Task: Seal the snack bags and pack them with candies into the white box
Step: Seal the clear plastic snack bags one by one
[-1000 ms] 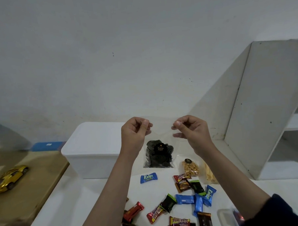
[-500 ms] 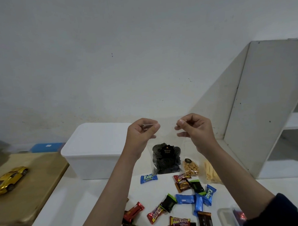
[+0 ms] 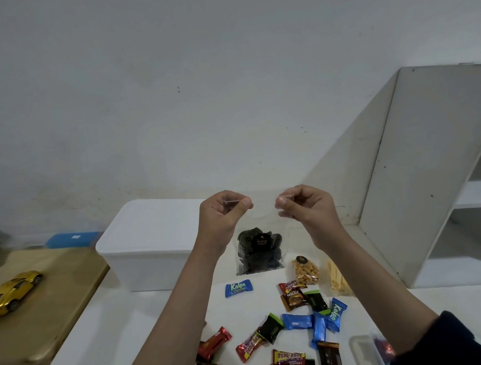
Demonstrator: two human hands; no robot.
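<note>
Item: clear snack bag [image 3: 260, 250] of dark spiral crisps, hanging in the air in front of the white box [image 3: 153, 241].

The bag's top strip is running level, left to right; the left hand [image 3: 221, 219] and right hand [image 3: 306, 207] are each pinching 1 end of it, grip pressed together, contents dangling below. Film thin, glossy, limp. Foil-wrapped candies [image 3: 297, 322] and 2 more snack bags [image 3: 306, 270] are lying on the white bench [image 3: 125, 339]. The box appears lidded.
</note>
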